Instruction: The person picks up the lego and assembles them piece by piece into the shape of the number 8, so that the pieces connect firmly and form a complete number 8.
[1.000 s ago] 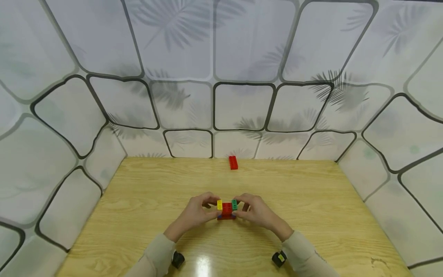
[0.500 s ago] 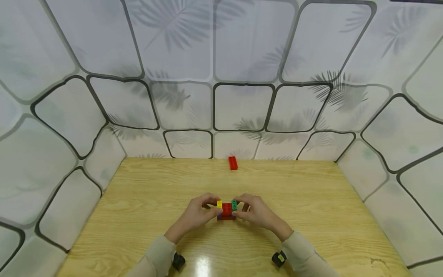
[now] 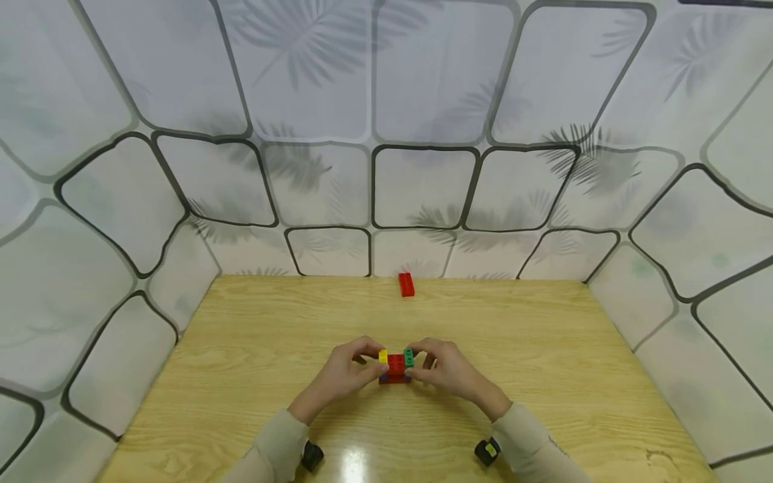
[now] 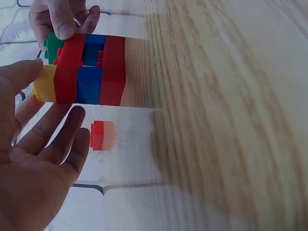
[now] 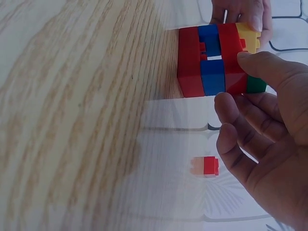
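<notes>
Mid-table stands a small stack of toy building bricks. Its base is a red brick [image 4: 114, 72], with a blue brick [image 4: 89, 85] at each end and a gap between them. A second red brick [image 3: 395, 364] bridges the blue pair. On top sit a yellow brick [image 4: 46, 83] at the left end and a green brick [image 3: 408, 357] at the right. My left hand [image 3: 347, 366] pinches the yellow brick between thumb and fingers. With thumb and fingers, my right hand [image 3: 451, 369] pinches the green end of the stack; its thumb also touches the upper red brick.
A loose red brick [image 3: 406, 284] lies near the table's back edge, behind the stack. Patterned fabric walls [image 3: 425, 184] enclose the wooden table [image 3: 272, 315] at the back and both sides. Small black devices [image 3: 486, 451] hang at both wrists.
</notes>
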Demonstrator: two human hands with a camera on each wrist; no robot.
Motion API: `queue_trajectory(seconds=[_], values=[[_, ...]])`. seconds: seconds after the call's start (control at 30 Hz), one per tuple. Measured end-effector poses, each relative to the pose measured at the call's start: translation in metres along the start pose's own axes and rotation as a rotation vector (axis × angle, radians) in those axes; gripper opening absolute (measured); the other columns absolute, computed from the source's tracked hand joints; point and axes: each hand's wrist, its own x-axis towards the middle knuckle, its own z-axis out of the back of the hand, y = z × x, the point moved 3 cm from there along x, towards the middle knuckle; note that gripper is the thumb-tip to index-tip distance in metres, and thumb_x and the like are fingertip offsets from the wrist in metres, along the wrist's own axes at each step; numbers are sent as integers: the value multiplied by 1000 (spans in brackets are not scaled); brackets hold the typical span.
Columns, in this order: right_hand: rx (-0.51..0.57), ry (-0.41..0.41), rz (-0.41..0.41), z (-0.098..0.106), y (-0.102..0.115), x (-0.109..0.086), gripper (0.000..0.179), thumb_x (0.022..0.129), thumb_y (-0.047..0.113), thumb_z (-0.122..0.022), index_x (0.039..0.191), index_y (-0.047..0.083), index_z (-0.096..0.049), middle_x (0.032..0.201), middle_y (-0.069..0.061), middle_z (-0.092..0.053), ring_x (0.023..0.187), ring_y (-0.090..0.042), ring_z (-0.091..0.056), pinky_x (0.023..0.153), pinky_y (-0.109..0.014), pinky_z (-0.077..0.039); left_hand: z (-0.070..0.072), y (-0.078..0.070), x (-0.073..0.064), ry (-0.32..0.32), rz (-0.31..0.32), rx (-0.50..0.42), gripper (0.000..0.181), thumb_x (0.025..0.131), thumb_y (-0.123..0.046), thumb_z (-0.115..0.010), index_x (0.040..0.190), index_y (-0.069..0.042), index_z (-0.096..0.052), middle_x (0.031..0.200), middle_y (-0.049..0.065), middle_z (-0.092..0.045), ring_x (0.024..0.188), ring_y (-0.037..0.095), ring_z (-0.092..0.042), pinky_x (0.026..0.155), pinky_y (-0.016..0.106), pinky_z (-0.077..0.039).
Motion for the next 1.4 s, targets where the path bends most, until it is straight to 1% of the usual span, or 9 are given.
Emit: queue_trajectory(seconds=[0.13, 0.47, 0.67, 0.77, 0.87, 1.03, 1.17, 1.23, 1.4], values=[[6, 1, -2, -1, 1, 0, 42, 98, 23, -78, 132, 0, -69, 118, -11, -75, 75, -2, -64, 56, -23, -54, 0, 2, 0, 0, -9, 3, 24, 100, -28, -74, 119, -13, -71, 118, 7, -76, 110, 32, -73, 87, 41, -58], [19, 3, -12, -3, 1, 0, 42, 98, 23, -78, 132, 1, -68, 119, -11, -75, 74, -4, -65, 57, -22, -54, 0, 4, -2, -5, -13, -23, 24, 101, -27, -74, 119, -11, -70, 117, 8, -76, 109, 30, -73, 88, 36, -58], [-16, 11, -23, -2, -1, 1, 43, 94, 20, -82, 132, 4, -69, 120, -11, -74, 76, -2, -61, 59, -22, -54, -1, 6, -2, 8, -18, -53, 23, 102, -25, -73, 119, -10, -68, 118, 9, -75, 109, 31, -73, 87, 32, -58], [-42, 27, -34, 0, -4, 3, 44, 92, 16, -83, 131, 3, -70, 121, -13, -74, 77, -2, -60, 62, -22, -54, -1, 6, -1, 16, -8, -58, 23, 102, -25, -72, 119, -10, -68, 118, 9, -74, 109, 31, -72, 86, 30, -57], [-76, 28, -45, 5, -9, 6, 42, 92, 15, -82, 131, 3, -70, 120, -14, -74, 77, -1, -60, 64, -21, -53, -1, 5, -1, 21, 2, -54, 23, 102, -26, -72, 119, -11, -68, 119, 9, -74, 110, 30, -72, 86, 30, -57], [-119, -49, -43, 13, -19, 15, 39, 97, 17, -77, 130, -1, -70, 117, -16, -75, 77, -4, -61, 62, -21, -52, -1, 5, 0, 33, 30, -44, 22, 102, -27, -72, 119, -14, -67, 120, 5, -73, 111, 26, -71, 88, 29, -57], [-113, -121, -78, 17, -27, 27, 40, 98, 20, -77, 131, -2, -70, 120, -18, -75, 82, -9, -64, 66, -22, -53, -2, 5, 0, 39, 45, -46, 22, 102, -26, -72, 120, -15, -67, 120, 3, -73, 111, 24, -71, 89, 29, -57], [-101, -155, -109, 19, -31, 33, 41, 98, 21, -77, 131, -1, -69, 122, -18, -74, 85, -11, -64, 67, -22, -53, -3, 4, 0, 37, 44, -50, 24, 102, -26, -72, 122, -14, -67, 121, 5, -73, 111, 26, -71, 90, 30, -58], [-103, -251, -171, 25, -36, 51, 43, 97, 23, -77, 129, -4, -68, 123, -20, -73, 87, -18, -65, 68, -27, -53, -4, 3, 0, 30, 19, -51, 33, 102, -25, -71, 128, -5, -66, 122, 11, -74, 111, 30, -72, 91, 36, -60]])
